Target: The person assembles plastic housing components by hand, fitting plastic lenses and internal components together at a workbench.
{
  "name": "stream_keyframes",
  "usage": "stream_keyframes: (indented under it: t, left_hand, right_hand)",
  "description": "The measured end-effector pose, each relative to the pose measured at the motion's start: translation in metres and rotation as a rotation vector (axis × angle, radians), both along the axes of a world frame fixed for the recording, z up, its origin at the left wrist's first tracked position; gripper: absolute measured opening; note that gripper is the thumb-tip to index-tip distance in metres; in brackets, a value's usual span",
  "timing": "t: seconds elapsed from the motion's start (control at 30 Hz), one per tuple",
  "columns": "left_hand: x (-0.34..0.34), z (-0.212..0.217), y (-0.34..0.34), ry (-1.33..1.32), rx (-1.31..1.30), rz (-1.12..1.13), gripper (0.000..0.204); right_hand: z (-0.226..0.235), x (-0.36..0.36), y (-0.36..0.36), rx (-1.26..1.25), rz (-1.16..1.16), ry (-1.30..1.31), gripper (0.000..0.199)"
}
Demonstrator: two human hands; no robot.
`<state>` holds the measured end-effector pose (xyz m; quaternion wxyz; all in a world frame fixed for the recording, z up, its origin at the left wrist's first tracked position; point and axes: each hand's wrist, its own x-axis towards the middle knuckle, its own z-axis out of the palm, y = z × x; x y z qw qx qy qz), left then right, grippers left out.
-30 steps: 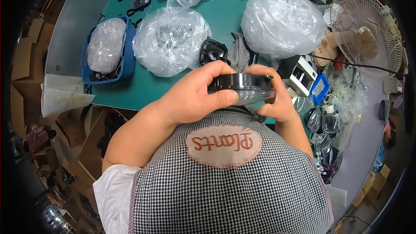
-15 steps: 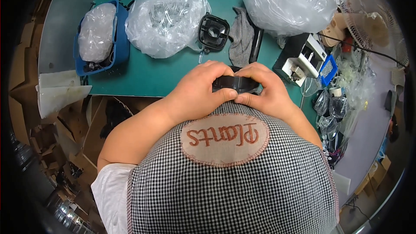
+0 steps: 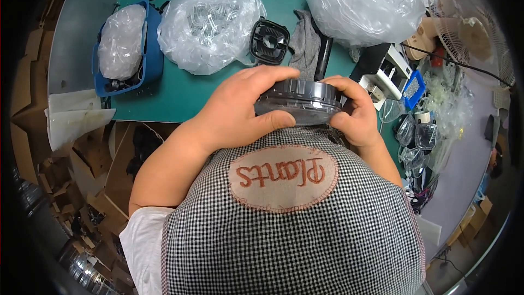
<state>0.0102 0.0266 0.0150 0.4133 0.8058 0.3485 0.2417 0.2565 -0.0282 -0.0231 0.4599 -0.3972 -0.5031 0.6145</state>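
Both hands are on one part: a round dark grey housing (image 3: 297,101) with a ribbed rim, held up against my checked apron (image 3: 295,229) at the near edge of the green table (image 3: 180,95). My left hand (image 3: 237,112) wraps its left side, fingers curled over the top and thumb pressed along the lower edge. My right hand (image 3: 355,112) clamps the opposite side the same way, so the two squeeze toward each other with the piece between them.

How far along I am is hard to judge from here. The housing looks like a lid or ring seated on a clear-bottomed body, and the grip suggests pressing or twisting the two together, but my fingers hide the seam, so I cannot tell whether it is closed.

On the table, a square black grille part (image 3: 269,41) lies just beyond the hands, beside a grey rag (image 3: 304,43). Three large clear bags (image 3: 210,24) of transparent pieces sit further back, and a blue bin (image 3: 150,60) holds another bag on the left. I read those full bags as much stock not yet assembled. A white desk fan (image 3: 469,22) stands at the far right.
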Motion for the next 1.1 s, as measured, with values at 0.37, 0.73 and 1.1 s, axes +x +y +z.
stream_keyframes:
  t: [0.37, 0.73, 1.1]
  left_hand:
    - [0.005, 0.008, 0.003, -0.030, -0.087, 0.001, 0.059]
    - [0.024, 0.003, 0.003, 0.350, 0.547, -0.080, 0.108]
    - [0.031, -0.016, 0.001, -0.174, 0.491, 0.042, 0.097]
  right_hand:
    - [0.001, -0.007, -0.006, -0.091, -0.129, 0.047, 0.070]
    - [0.014, -0.020, 0.013, -0.294, -0.130, 0.256, 0.047]
    - [0.018, -0.032, 0.014, -0.189, -0.070, 0.467, 0.041]
